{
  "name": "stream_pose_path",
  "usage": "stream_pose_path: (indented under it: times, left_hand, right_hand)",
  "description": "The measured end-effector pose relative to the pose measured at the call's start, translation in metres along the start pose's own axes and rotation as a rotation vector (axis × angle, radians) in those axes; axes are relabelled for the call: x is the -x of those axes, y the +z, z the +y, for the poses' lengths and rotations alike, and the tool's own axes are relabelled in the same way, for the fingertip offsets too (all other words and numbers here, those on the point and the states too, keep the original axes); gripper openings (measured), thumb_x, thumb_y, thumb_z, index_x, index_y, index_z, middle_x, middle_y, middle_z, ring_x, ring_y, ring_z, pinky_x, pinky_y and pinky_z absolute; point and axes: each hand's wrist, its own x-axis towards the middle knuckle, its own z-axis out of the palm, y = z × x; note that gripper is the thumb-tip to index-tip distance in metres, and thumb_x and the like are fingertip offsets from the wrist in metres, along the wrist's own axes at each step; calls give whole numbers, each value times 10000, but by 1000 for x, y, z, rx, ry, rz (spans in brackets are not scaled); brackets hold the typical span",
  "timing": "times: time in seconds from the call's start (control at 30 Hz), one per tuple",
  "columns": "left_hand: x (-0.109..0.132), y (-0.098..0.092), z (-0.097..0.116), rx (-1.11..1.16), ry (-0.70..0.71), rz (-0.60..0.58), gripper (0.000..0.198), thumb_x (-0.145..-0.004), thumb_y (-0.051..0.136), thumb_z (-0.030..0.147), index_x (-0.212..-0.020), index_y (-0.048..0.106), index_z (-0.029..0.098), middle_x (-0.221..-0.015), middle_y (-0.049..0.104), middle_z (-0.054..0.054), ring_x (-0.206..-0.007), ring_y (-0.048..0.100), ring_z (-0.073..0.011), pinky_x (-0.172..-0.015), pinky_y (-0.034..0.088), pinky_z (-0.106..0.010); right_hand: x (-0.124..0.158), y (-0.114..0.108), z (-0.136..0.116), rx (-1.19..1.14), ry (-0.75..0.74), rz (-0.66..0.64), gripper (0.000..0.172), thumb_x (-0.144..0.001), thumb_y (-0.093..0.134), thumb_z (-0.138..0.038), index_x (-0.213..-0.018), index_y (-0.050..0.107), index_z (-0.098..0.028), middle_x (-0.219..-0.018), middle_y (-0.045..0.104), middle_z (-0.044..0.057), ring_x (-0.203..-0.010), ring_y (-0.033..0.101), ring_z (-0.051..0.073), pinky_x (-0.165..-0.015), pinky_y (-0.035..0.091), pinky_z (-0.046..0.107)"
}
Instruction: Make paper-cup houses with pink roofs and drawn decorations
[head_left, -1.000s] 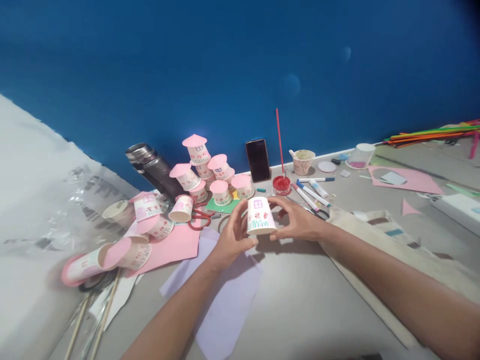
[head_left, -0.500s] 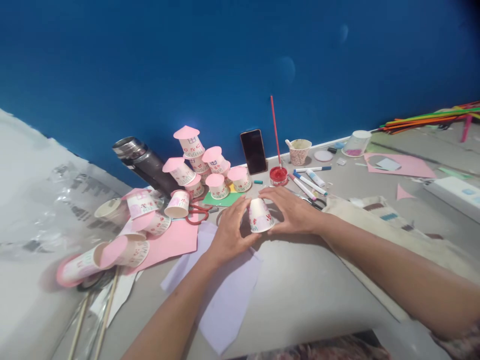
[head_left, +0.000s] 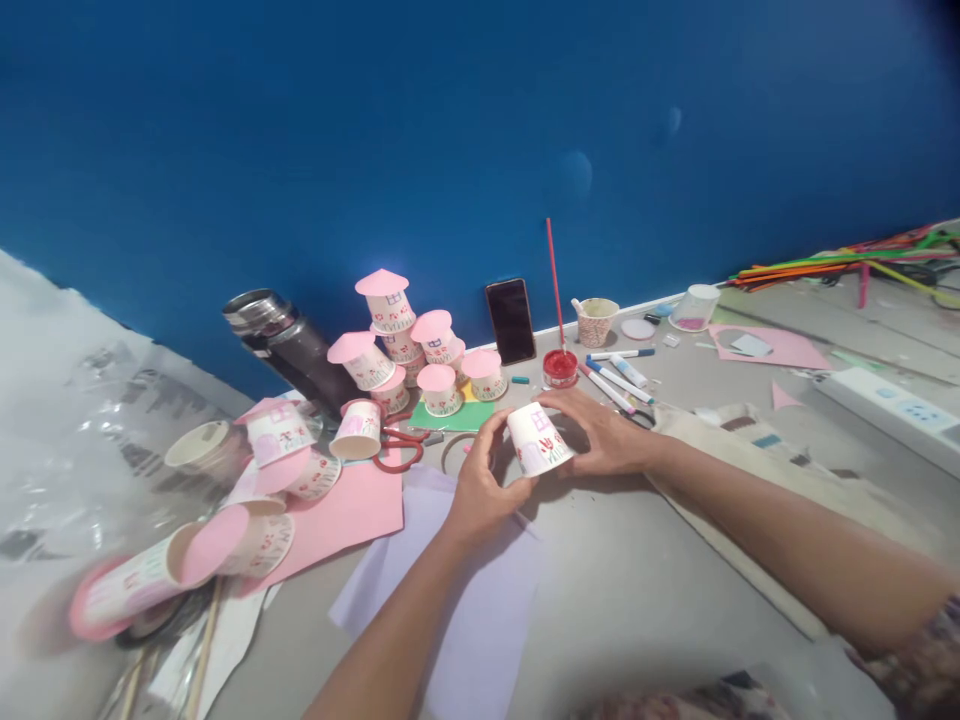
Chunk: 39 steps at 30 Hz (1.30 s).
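Between my two hands is an upside-down white paper cup [head_left: 538, 440], slightly tilted, drawn with a purple window, a door and red flowers. My left hand [head_left: 481, 488] grips its left side, thumb low near the rim. My right hand [head_left: 604, 435] curves around the right side, its fingers behind the cup. A lilac paper sheet [head_left: 472, 600] lies beneath my left forearm. Just left of the hands are red-handled scissors [head_left: 401, 455]. Beyond them, decorated cups with pink cone roofs [head_left: 382, 283] are stacked by a green card [head_left: 457, 416].
A dark flask [head_left: 292, 350] leans behind the cups at left. A phone [head_left: 511, 322] stands against the blue wall, with a red paint pot [head_left: 560, 368] and markers [head_left: 619, 382] nearby. To the right are a cloth bag [head_left: 720, 480] and a white power strip [head_left: 892, 405].
The cup has tilted and turned between my hands, so its drawn window and door now show. Both hands moved slightly right in view as the camera shifted.
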Motion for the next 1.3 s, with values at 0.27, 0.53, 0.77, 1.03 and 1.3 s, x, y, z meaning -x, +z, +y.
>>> stream_pose_path:
  times: [0.27,0.53,0.77,1.03,1.3]
  left_hand:
    - [-3,-5,-7,145,-45,-61,771,-762,781,117,-1471,535,295,-1589,539,-90,-1565,403,-354,-1303,315,-523]
    - [-3,-7,-2,101,-35,-91,836,-743,832,174,-1508,509,269,-1617,512,-119,-1555,417,-365,-1288,339,-513]
    - [-7,-9,-9,277,-70,8,846,-668,928,237,-1428,557,253,-1559,573,-137,-1512,473,-376,-1241,405,-508]
    - [-5,-22,-6,679,-311,56,625,-749,826,365,-1332,650,225,-1424,684,-124,-1431,561,-394,-1173,476,-581]
    - [-5,-24,-2,911,-326,-71,658,-833,742,492,-1417,591,230,-1570,589,-151,-1483,507,-459,-1195,395,-677]
  right_hand:
    - [-1,0,-3,-55,28,-5,925,-772,879,-571,-1528,480,-221,-1511,571,202,-1414,547,385,-1167,453,562]
    - [0,2,-10,-3,43,18,849,-801,866,-527,-1502,488,-236,-1501,588,190,-1413,554,390,-1160,465,592]
    - [-1,2,-3,-64,87,85,878,-782,859,-377,-1556,461,-260,-1531,579,176,-1375,584,360,-1049,562,535]
    - [-7,1,1,-196,334,248,297,-904,664,-329,-1175,732,-229,-807,803,22,-692,723,194,-687,555,334]
    - [-21,-2,-8,-315,455,373,164,-862,668,-331,-947,759,-224,-686,771,2,-639,718,198,-669,536,338]
